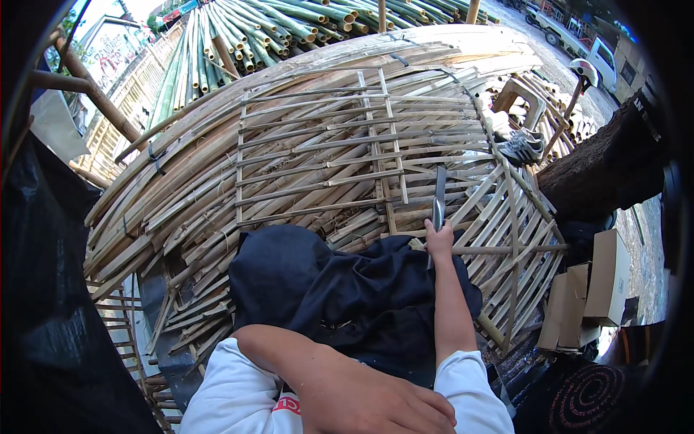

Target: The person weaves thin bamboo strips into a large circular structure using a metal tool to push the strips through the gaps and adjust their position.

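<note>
Head view, and the right hand (439, 239) has its grip wrapped around a long flat blade (439, 192), tip pointing away from the body, just right of a bamboo lattice (374, 145) atop stacked strips (181, 188)! Left hand (376, 394) sits low, close to camera, palm hidden: can't tell that grip. Dark cloth (347, 289) drapes the lap.
</note>
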Available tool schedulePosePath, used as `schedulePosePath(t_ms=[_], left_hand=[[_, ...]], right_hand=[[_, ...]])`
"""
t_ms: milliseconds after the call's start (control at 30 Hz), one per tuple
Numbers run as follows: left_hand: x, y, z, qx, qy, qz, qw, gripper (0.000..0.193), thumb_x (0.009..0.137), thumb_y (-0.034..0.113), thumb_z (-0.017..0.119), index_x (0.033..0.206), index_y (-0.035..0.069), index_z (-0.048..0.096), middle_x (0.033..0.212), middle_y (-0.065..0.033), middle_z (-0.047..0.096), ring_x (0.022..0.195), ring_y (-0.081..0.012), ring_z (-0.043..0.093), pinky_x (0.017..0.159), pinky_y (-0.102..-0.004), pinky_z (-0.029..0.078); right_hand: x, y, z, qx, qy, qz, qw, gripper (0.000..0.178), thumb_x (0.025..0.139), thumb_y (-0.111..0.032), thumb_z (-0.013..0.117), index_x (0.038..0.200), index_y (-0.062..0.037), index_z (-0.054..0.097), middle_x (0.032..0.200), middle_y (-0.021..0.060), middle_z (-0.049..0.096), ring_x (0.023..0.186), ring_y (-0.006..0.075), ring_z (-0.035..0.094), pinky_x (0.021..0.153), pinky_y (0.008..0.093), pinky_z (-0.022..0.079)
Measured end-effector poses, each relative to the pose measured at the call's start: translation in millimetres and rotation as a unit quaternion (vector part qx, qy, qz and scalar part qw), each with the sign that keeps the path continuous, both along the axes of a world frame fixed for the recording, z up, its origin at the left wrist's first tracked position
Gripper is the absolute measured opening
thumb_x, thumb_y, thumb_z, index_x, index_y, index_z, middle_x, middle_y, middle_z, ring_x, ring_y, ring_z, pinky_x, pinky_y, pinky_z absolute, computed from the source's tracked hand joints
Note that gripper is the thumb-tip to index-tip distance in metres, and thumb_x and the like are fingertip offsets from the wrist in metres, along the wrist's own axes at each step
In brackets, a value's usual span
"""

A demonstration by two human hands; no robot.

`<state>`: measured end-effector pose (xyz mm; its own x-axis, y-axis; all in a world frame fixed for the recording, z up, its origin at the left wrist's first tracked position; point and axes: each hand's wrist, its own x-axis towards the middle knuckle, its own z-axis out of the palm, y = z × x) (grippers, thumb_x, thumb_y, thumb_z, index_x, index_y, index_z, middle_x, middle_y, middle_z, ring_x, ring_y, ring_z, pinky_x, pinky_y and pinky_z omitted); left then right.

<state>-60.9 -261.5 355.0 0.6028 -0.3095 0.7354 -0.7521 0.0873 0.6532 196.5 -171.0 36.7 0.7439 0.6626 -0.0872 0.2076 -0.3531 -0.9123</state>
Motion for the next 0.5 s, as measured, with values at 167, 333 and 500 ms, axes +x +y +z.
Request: schedulePosePath(t_ms=[167,333,500], left_hand=[[-51.1,-3.5,1.6,-0.034,0.053,-0.011,0.998,0.061,0.088,0.025,0.048,0.136,-0.013,0.043,0.132,-0.0302,0.052,0.125,-0.0420,0.053,0.107,-0.0561,0.035],[-71.3,-19.3,-14.5,-0.031,0.080,-0.037,0.996,0.073,0.083,0.030,0.050,0.140,-0.014,0.038,0.140,-0.0335,0.045,0.134,-0.0412,0.045,0.111,-0.0586,0.029],[-44.9,-70.4,-25.6,-0.165,0.042,-0.154,0.973,0.066,0.078,0.026,0.057,0.132,-0.011,0.047,0.140,-0.0288,0.046,0.136,-0.0407,0.041,0.112,-0.0578,0.027]], right_hand=[[18.5,0.8,-35.7,-0.007,-0.073,-0.021,0.997,0.046,0.086,-0.031,0.072,0.106,0.0055,0.053,0.068,0.0135,0.061,0.044,0.0205,0.061,0.041,0.0340,0.049],[4.5,2.5,-21.7,-0.021,-0.059,-0.021,0.998,0.046,0.085,-0.031,0.072,0.103,0.0061,0.052,0.070,0.0158,0.062,0.045,0.0234,0.062,0.041,0.0350,0.050],[0.1,-5.4,0.1,0.006,-0.018,-0.003,1.000,0.041,0.087,-0.027,0.071,0.102,0.0057,0.052,0.063,0.0119,0.060,0.042,0.0187,0.058,0.038,0.0323,0.047]])
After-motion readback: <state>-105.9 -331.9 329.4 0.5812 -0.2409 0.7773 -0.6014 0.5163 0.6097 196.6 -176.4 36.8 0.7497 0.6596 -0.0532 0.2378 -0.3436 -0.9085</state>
